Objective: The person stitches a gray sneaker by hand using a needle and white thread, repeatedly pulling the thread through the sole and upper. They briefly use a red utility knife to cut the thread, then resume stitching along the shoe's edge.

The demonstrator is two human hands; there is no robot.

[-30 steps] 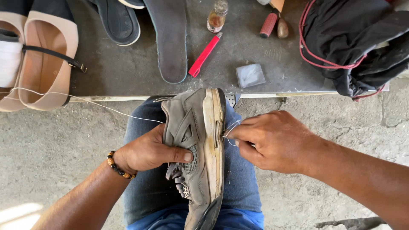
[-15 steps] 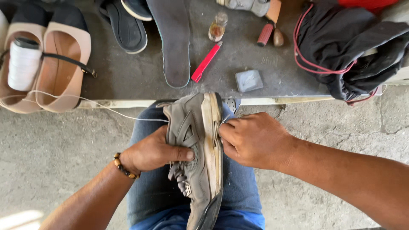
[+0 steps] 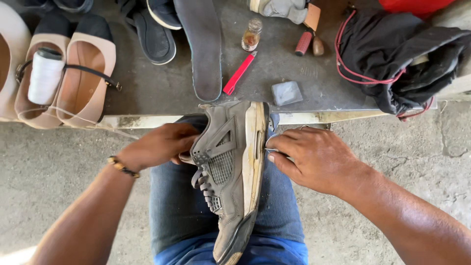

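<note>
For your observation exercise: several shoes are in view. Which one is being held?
The grey sneaker, gripped on its side on the lap by the left hand; the others sit untouched on the bench.

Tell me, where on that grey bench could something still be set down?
On the bench, bare patches lie between the beige flats and the dark insole, and between the grey block and the black bag. The far edge is crowded with shoes, a small bottle and tools.

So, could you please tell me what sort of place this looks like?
Probably a cobbler's street-side repair spot: a grey sneaker lies on the person's lap between both hands, a spool of white thread rests on beige flats, and a loose insole lies on the low bench.
</note>
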